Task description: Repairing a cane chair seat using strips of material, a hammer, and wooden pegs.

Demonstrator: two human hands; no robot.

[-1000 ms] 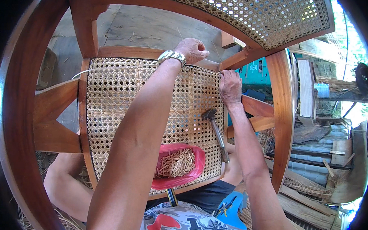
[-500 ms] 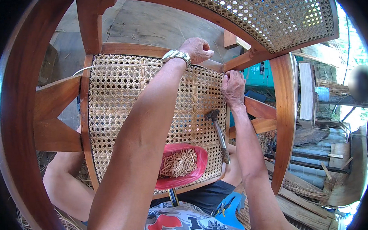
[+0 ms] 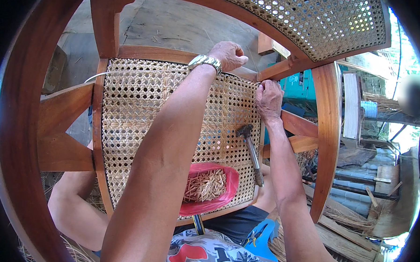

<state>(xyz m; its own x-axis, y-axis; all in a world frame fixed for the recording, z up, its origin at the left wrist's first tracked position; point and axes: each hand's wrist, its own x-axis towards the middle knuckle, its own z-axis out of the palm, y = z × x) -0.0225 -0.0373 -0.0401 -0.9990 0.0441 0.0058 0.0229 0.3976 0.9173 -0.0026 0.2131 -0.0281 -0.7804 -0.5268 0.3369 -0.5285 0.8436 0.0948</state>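
A woven cane seat panel (image 3: 145,100) fills a reddish-brown wooden chair frame (image 3: 152,53). My left hand (image 3: 228,55), with a metal watch at its wrist, is raised over the seat's far rail, its fingers curled together. A thin strand shows beside it, but what the fingers grip is hidden. At the far right corner of the seat, my right hand (image 3: 269,98) has its fingers closed against the frame; whatever they hold cannot be made out. A pale cane strip (image 3: 142,73) runs along the far edge of the weave. A hammer (image 3: 251,151) lies on the seat beside my right forearm.
A red container (image 3: 232,186) of small wooden pegs sits on the near part of the seat. The caned backrest (image 3: 318,23) rises at the far right. Yellow-handled pliers (image 3: 254,233) lie by my lap. A green case (image 3: 298,88) and stacked wood stand to the right.
The view has shifted very slightly. Both hands keep their places and stay closed; the hammer and the red container stay where they were on the seat.
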